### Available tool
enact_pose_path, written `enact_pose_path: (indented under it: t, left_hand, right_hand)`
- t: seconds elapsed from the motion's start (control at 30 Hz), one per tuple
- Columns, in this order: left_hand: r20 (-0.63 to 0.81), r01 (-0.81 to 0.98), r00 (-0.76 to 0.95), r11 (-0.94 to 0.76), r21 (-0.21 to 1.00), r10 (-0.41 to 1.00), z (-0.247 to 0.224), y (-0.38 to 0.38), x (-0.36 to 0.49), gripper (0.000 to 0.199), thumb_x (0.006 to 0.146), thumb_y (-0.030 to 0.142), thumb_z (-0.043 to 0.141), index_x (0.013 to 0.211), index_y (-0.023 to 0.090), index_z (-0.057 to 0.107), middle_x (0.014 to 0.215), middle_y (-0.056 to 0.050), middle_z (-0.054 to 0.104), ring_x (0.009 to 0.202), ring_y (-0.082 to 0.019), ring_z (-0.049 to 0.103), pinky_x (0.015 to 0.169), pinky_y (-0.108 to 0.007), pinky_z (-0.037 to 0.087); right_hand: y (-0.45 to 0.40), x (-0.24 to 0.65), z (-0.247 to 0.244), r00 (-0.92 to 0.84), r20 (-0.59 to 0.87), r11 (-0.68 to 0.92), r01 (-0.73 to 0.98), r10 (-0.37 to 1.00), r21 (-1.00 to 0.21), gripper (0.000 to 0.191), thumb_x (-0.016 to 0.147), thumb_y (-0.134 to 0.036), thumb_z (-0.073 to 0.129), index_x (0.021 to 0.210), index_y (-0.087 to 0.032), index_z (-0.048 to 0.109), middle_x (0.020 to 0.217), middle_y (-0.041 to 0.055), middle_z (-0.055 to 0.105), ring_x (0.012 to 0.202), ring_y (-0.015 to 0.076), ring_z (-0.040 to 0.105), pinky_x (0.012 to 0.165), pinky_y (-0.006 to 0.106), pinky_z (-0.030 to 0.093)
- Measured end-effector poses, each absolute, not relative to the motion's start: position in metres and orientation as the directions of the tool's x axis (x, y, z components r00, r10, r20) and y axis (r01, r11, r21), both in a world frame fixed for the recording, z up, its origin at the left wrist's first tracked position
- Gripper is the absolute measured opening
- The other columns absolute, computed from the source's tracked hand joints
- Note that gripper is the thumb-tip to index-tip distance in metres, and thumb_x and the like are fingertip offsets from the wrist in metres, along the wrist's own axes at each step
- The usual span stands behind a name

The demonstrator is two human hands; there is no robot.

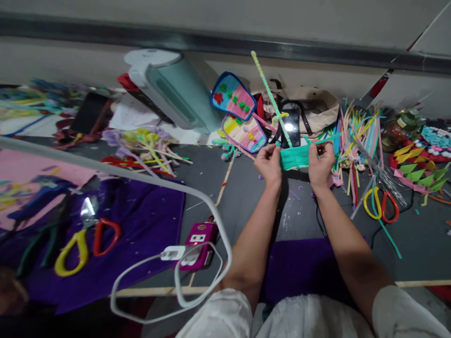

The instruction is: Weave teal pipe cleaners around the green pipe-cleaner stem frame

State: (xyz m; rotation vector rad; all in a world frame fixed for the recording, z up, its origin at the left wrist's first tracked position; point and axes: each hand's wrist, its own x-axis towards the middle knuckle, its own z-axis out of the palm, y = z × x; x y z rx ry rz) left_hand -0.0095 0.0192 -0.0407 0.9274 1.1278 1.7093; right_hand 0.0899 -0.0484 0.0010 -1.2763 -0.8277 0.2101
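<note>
Between my two hands is a small teal panel of pipe cleaners [294, 158], laid side by side in rows. My left hand [269, 164] pinches its left edge with thumb and fingers. On the opposite edge my right hand [321, 162] is closed in the same way, and a loose teal end sticks out past it. A long pipe cleaner stem [270, 94], pale yellow turning to green, rises up and left from behind the panel. Just beyond my left hand lie two fan-shaped pipe cleaner pieces, one blue-rimmed [234, 97] and one striped yellow and pink [244, 134].
Scissors [381, 204] and a bundle of pipe cleaners [359, 136] lie right. A magenta power strip [197, 246] with a looping white cable [225, 234] is at front left, near more scissors [82, 239] and pliers [45, 237] on purple cloth. A mint box-like device [179, 89] stands behind.
</note>
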Motion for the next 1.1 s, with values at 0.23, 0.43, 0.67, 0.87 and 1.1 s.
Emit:
enact_pose_path:
  t: [0.23, 0.43, 0.67, 0.87, 1.1]
  left_hand:
    - [0.121, -0.227, -0.286, -0.19, 0.955, 0.951, -0.043, 0.021, -0.012, 0.008, 0.066, 0.019, 0.08, 0.072, 0.017, 0.074, 0.068, 0.001, 0.067, 0.065, -0.012, 0.057, 0.067, -0.025, 0.045]
    - [0.18, -0.089, -0.324, -0.219, 0.972, 0.929, -0.047, 0.025, -0.017, 0.009, 0.064, 0.017, 0.083, 0.071, 0.017, 0.076, 0.075, -0.002, 0.068, 0.072, -0.015, 0.061, 0.072, -0.027, 0.048]
    - [0.274, -0.036, -0.303, -0.298, 0.954, 0.913, -0.042, 0.022, -0.018, 0.007, 0.068, 0.012, 0.08, 0.068, 0.018, 0.076, 0.071, -0.001, 0.065, 0.069, -0.015, 0.059, 0.071, -0.026, 0.047]
    - [0.287, 0.005, -0.252, -0.295, 0.955, 0.924, -0.04, 0.019, -0.019, 0.002, 0.071, 0.018, 0.078, 0.071, 0.019, 0.076, 0.072, -0.001, 0.068, 0.069, -0.015, 0.059, 0.072, -0.027, 0.046]
    - [0.156, -0.16, -0.247, -0.199, 0.967, 0.956, -0.038, 0.021, -0.015, 0.012, 0.065, 0.019, 0.078, 0.077, 0.018, 0.074, 0.064, 0.003, 0.062, 0.06, -0.011, 0.054, 0.063, -0.023, 0.044]
  right_hand:
    - [-0.049, 0.092, 0.002, 0.704, 0.435, 0.311, 0.308, 0.561, -0.899, 0.014, 0.089, -0.034, 0.057, 0.082, -0.023, 0.051, 0.077, -0.0038, 0.055, 0.074, 0.0122, 0.054, 0.078, 0.029, 0.046]
    - [-0.05, 0.091, 0.003, 0.701, 0.432, 0.313, 0.302, 0.567, -0.9, 0.015, 0.089, -0.034, 0.058, 0.081, -0.024, 0.05, 0.076, -0.0041, 0.053, 0.073, 0.012, 0.053, 0.078, 0.028, 0.046]
    - [-0.05, 0.092, 0.002, 0.69, 0.46, 0.319, 0.333, 0.558, -0.887, 0.014, 0.09, -0.031, 0.057, 0.08, -0.023, 0.05, 0.076, -0.0044, 0.051, 0.072, 0.0115, 0.052, 0.075, 0.027, 0.043]
    - [-0.049, 0.096, 0.001, 0.695, 0.452, 0.316, 0.325, 0.559, -0.891, 0.015, 0.09, -0.031, 0.057, 0.08, -0.024, 0.049, 0.076, -0.0042, 0.051, 0.072, 0.0119, 0.051, 0.075, 0.027, 0.043]
    - [-0.046, 0.102, -0.003, 0.718, 0.433, 0.299, 0.316, 0.545, -0.9, 0.015, 0.09, -0.031, 0.058, 0.08, -0.023, 0.05, 0.077, -0.0046, 0.051, 0.072, 0.0115, 0.05, 0.075, 0.026, 0.042]
